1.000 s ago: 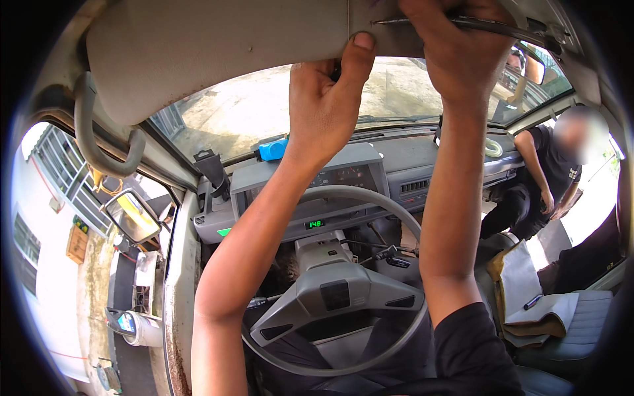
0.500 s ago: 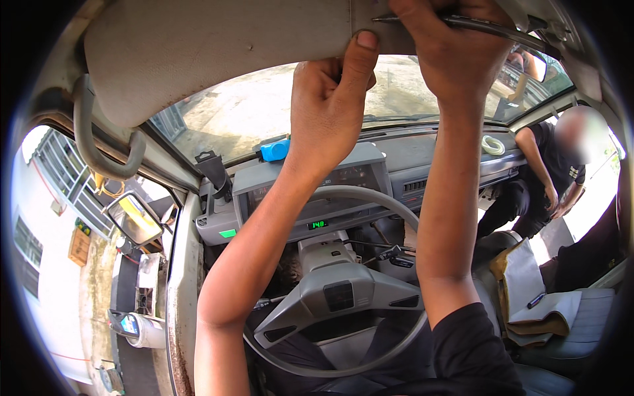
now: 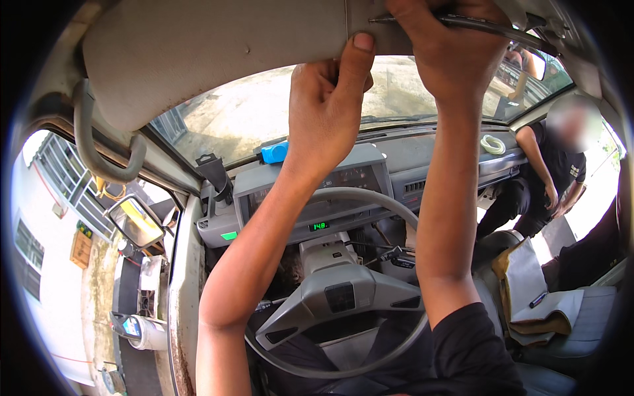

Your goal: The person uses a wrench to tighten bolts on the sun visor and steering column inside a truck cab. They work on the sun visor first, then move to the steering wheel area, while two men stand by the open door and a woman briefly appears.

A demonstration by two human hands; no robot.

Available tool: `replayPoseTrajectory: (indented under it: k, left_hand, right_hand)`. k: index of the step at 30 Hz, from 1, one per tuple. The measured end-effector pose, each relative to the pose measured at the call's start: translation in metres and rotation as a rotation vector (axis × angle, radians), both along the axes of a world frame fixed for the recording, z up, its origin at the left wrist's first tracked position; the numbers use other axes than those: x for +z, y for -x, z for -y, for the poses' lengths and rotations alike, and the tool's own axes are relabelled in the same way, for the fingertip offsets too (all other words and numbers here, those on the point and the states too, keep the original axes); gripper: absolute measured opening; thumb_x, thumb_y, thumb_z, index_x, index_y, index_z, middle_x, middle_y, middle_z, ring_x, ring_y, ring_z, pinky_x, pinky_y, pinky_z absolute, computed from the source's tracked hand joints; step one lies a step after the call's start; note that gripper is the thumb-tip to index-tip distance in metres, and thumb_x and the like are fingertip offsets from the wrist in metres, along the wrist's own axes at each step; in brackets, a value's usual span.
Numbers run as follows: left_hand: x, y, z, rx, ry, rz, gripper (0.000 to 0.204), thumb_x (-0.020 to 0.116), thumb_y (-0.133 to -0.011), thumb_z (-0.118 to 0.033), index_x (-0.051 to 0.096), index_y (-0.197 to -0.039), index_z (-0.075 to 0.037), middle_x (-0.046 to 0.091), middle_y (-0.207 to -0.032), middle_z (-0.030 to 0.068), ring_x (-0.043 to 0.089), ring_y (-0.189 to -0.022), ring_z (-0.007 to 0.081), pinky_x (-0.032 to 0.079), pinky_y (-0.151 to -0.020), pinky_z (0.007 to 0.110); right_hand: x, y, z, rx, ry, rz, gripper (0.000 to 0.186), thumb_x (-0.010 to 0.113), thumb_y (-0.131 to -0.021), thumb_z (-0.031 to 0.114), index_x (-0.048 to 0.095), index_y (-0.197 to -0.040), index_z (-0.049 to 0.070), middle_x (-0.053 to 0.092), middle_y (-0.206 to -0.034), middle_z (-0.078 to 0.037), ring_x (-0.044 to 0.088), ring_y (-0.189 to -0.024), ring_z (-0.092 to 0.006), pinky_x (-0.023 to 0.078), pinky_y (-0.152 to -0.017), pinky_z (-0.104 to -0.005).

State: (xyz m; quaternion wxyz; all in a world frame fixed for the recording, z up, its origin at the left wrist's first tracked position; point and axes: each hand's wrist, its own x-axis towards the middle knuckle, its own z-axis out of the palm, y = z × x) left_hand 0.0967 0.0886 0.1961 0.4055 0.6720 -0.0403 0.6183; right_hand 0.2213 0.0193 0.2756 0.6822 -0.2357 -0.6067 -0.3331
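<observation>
A grey-beige sun visor [image 3: 198,56] spans the top of the head view, with a thin seam line running down it near the hands. My left hand [image 3: 323,115] grips the visor's lower edge, thumb flat on the near face and the other fingers curled behind. At the right, my raised right hand [image 3: 456,59] is closed around a slender dark tool [image 3: 382,20]. Its narrow pointed tip sticks out leftward over the visor near the seam, above my left thumb. A dark, gently curved length extends on the other side of that hand. The upper fingers are cut off by the frame.
Below my arms are the steering wheel [image 3: 340,193] and dashboard [image 3: 422,175]. A blue object [image 3: 274,152] lies by the windscreen; a pale coil [image 3: 492,144] rests farther right. Another person [image 3: 551,171] sits by the right door. Papers with a pen [image 3: 538,299] lie on the seat.
Both hands keep their holds with hardly any movement. The tool's tip sits very slightly farther left in the picture. The person at the right has shifted their head a little.
</observation>
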Motion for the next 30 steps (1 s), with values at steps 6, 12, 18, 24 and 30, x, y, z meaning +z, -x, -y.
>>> replayPoseTrajectory:
  k: [6, 12, 18, 24, 30]
  left_hand:
    - [-0.001, 0.002, -0.001, -0.013, -0.022, -0.036, 0.065, 0.063, -0.120, -0.059, 0.053, -0.075, -0.013, 0.039, -0.067, -0.0086, 0.026, -0.057, 0.0037, 0.019, -0.053, 0.030]
    - [0.001, 0.004, 0.002, -0.006, -0.009, -0.038, 0.067, 0.061, -0.121, -0.059, 0.050, -0.073, -0.014, 0.036, -0.066, -0.0094, 0.024, -0.057, 0.0038, 0.017, -0.054, 0.031]
    - [0.002, 0.003, 0.004, -0.013, 0.001, -0.046, 0.066, 0.062, -0.122, -0.056, 0.052, -0.074, -0.011, 0.038, -0.065, -0.0084, 0.028, -0.058, 0.0046, 0.020, -0.054, 0.032]
    - [0.001, 0.007, -0.002, 0.013, -0.015, -0.079, 0.064, 0.062, -0.122, -0.053, 0.057, -0.079, -0.007, 0.045, -0.064, -0.0058, 0.038, -0.061, 0.0058, 0.027, -0.057, 0.034]
    - [-0.001, 0.001, 0.000, 0.001, -0.008, -0.032, 0.068, 0.062, -0.121, -0.059, 0.051, -0.072, -0.014, 0.036, -0.065, -0.0088, 0.026, -0.056, 0.0044, 0.018, -0.053, 0.030]
  right_hand:
    - [0.001, -0.010, -0.006, 0.047, -0.044, -0.021, 0.050, 0.088, -0.099, 0.009, 0.049, -0.068, 0.013, 0.046, -0.062, 0.006, 0.037, -0.058, -0.0032, 0.028, -0.052, -0.0279]
    - [-0.001, 0.003, 0.004, -0.029, 0.038, -0.047, 0.049, 0.085, -0.100, 0.004, 0.048, -0.070, 0.012, 0.048, -0.063, 0.006, 0.037, -0.058, -0.0029, 0.029, -0.052, -0.0287]
    - [0.001, -0.008, -0.005, 0.054, -0.035, -0.035, 0.050, 0.086, -0.100, 0.005, 0.048, -0.069, 0.012, 0.048, -0.064, 0.006, 0.037, -0.058, -0.0029, 0.030, -0.053, -0.0282]
    - [0.000, 0.003, -0.002, -0.041, -0.042, -0.026, 0.049, 0.085, -0.100, 0.004, 0.047, -0.070, 0.012, 0.046, -0.063, 0.006, 0.038, -0.059, -0.0026, 0.031, -0.052, -0.0283]
    - [0.000, -0.001, 0.000, 0.048, -0.026, -0.092, 0.050, 0.086, -0.099, 0.005, 0.047, -0.069, 0.012, 0.045, -0.063, 0.007, 0.036, -0.060, -0.0030, 0.029, -0.052, -0.0290]
